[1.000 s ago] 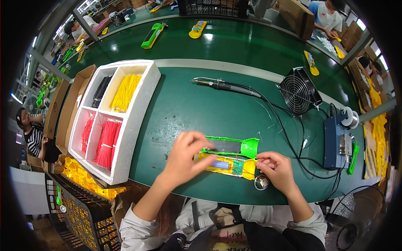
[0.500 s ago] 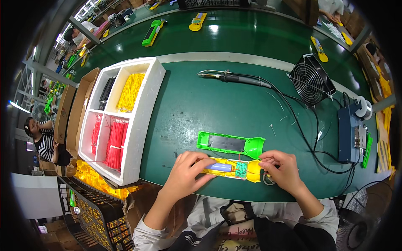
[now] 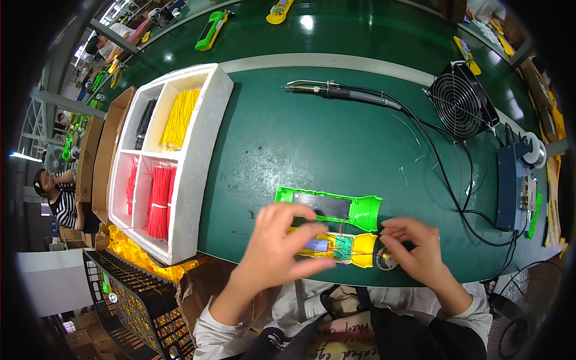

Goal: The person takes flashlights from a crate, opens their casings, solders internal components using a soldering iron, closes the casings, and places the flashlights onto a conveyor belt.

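My left hand (image 3: 279, 246) is open, thumb and fingers apart, over the left end of a yellow casing half (image 3: 363, 251). Inside the casing lie a pale blue cylindrical battery (image 3: 316, 245) and a small green circuit board (image 3: 344, 247) with thin wires. Just right of the casing my right hand (image 3: 417, 249) has its thumb and forefinger curled together; whatever they pinch is too small to make out. Under that hand sits a small round part (image 3: 386, 260), partly covered. Behind the casing lies a green casing half (image 3: 365, 211) with a dark panel, a red wire between the two.
At left stands a white foam box (image 3: 201, 144) with black, yellow and red wires. A soldering iron (image 3: 360, 96) lies at the back, its cable running to a blue soldering station (image 3: 509, 186). A black fan (image 3: 461, 102) stands behind. A black crate (image 3: 138, 294) is at lower left.
My left hand has let go of the yellow casing, its fingers spreading above it. My right hand has moved slightly right, away from the casing's end. The view has shifted a little.
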The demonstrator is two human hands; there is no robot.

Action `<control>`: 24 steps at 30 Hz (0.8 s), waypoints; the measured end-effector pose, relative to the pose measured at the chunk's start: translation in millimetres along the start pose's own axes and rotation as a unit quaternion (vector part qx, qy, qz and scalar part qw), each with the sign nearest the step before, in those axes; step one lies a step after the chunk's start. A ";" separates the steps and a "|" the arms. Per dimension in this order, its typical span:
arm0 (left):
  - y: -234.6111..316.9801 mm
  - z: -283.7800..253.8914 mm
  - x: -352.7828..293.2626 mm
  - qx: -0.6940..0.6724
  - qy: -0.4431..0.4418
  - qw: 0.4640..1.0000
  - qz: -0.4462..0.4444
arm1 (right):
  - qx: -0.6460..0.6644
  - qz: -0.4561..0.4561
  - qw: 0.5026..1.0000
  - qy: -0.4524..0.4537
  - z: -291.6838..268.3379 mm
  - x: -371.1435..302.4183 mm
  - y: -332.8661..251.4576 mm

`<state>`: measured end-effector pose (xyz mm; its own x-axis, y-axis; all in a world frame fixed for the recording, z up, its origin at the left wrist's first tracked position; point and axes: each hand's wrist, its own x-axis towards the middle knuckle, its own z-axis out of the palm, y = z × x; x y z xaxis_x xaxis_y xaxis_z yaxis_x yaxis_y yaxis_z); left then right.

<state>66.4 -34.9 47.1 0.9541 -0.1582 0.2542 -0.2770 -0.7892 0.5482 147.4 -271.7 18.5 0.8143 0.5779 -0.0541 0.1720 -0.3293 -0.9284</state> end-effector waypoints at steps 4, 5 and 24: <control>-35.5 -15.2 62.0 0.029 0.007 1.000 -0.006 | 0.040 0.003 0.997 0.061 -18.6 19.3 5.1; -44.8 -16.9 82.9 0.042 0.014 0.999 0.002 | 0.039 0.001 0.997 0.060 -20.0 26.6 3.3; -68.0 43.9 211.5 0.328 -0.138 0.931 0.078 | 0.151 -0.020 0.981 0.119 -23.7 50.9 10.0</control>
<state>292.0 -40.7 28.6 0.9261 -0.3763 0.0252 -0.3719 -0.9223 -0.1053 203.7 -263.3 15.1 0.9228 0.3833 0.0378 0.0626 -0.0526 -0.9967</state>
